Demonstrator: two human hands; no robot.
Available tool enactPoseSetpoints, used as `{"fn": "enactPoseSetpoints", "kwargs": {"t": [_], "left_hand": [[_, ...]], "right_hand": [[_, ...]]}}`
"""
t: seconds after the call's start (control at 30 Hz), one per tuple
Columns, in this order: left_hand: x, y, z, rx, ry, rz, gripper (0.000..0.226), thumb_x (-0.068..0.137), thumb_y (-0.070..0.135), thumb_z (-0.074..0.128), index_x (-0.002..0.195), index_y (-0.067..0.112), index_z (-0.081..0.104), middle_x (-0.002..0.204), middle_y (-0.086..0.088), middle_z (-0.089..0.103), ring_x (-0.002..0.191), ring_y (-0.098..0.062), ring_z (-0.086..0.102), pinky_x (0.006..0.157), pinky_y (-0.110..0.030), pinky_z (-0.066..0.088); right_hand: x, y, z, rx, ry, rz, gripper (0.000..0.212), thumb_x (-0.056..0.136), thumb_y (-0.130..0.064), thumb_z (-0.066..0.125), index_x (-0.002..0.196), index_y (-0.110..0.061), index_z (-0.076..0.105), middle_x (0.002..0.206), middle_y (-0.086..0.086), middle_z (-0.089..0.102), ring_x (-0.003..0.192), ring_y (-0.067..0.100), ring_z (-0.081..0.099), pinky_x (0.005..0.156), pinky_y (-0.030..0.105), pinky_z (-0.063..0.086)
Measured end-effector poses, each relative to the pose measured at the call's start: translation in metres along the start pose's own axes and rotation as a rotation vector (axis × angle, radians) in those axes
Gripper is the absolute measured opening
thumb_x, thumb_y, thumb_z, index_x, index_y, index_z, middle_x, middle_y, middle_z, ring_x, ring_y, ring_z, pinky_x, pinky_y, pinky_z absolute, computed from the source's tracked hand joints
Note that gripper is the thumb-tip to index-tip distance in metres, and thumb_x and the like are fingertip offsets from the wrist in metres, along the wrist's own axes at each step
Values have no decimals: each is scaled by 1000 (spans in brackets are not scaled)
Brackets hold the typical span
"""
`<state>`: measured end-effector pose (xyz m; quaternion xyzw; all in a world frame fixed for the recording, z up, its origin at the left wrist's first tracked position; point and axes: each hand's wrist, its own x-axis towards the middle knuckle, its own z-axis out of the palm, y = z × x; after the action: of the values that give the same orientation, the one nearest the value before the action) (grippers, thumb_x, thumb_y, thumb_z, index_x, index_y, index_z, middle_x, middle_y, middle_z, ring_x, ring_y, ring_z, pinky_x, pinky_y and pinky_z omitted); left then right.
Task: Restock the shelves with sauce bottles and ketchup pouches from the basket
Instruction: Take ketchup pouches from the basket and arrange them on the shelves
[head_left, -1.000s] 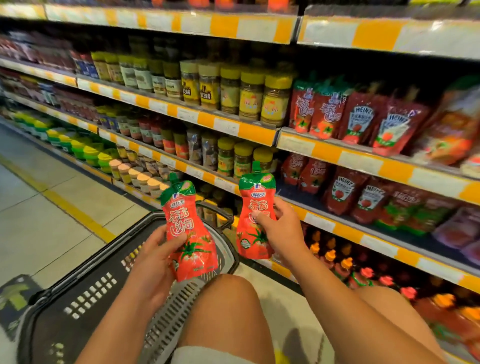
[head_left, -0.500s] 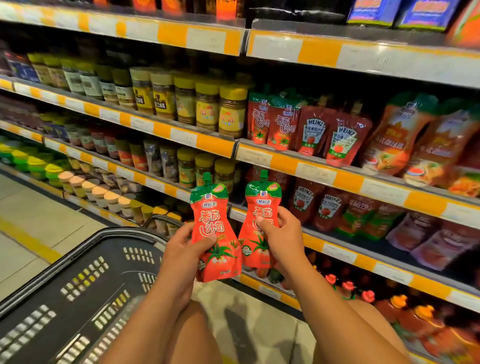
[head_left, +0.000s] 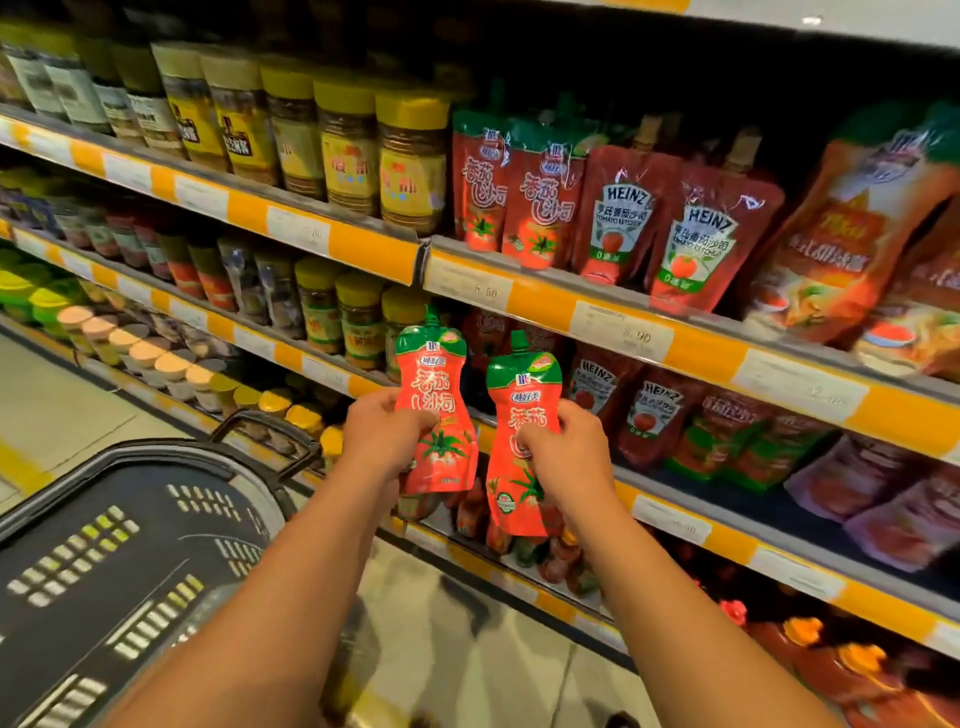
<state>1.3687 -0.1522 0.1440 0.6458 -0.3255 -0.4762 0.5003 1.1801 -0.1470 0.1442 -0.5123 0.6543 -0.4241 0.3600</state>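
Two ketchup pouches are held up side by side in front of the shelves, a narrow gap between them. The left hand (head_left: 382, 436) grips the left pouch (head_left: 435, 410) with its fingers curled round the pouch's waist, and the right hand (head_left: 563, 457) pinches the right pouch (head_left: 522, 447) the same way; the right one hangs slightly lower. Both stand upright, green spouts up, short of the orange-and-white shelf edge (head_left: 597, 317) (its price tags too blurred to read fully). Above that edge stand two matching red pouches (head_left: 511, 192) with green tops, then two Heinz pouches (head_left: 670, 228) to their right, touching shoulder to shoulder with little spare room between them. Left of them runs a row of yellow-lidded jars (head_left: 353, 150). On the shelf below, behind the hands, at least two more Heinz pouches (head_left: 623, 405) show, with a dark open stretch just left of them. The black basket (head_left: 119, 545) sits low on the left, handle up, beside open floor (head_left: 62, 410).
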Motion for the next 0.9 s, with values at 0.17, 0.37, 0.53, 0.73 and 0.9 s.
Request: {"fn": "enactPoseSetpoints", "kwargs": {"t": [0.17,0.37,0.53,0.73,0.9], "left_hand": [[26,-3,10,66,-31,30,17,88,5,75,98,18,69,89,-7,74,62,-16,64,44,-22,42],[55,13,20,100,-82,177,22,86,2,76,97,20,70,92,-1,76,80,-17,72,61,-29,54],[75,8,40,66,-76,275,24,84,2,78,89,22,67,84,4,74,76,-9,71,70,-32,60],[92,9,59,32,-51,382,25,83,4,77,92,26,68,82,7,75,73,-13,71,71,-40,63],[100,6,62,49,-8,377,24,84,6,78,89,28,71,81,6,76,73,-25,73,56,-41,62]], "right_hand": [[15,29,6,-61,-58,40,11,81,-8,73,85,-19,71,82,-3,76,79,19,72,72,37,56],[47,18,12,-90,88,18,14,87,-19,72,90,-15,59,92,7,70,83,27,68,70,39,52],[63,-1,11,-174,190,13,33,90,-25,72,69,-7,54,66,5,56,59,24,49,52,35,32],[74,-16,14,-230,227,43,60,93,-18,66,47,-10,29,42,1,26,45,21,22,50,36,17],[80,-11,21,-118,257,54,65,96,-22,68,47,-13,27,30,-10,21,34,13,20,45,27,22]]}}
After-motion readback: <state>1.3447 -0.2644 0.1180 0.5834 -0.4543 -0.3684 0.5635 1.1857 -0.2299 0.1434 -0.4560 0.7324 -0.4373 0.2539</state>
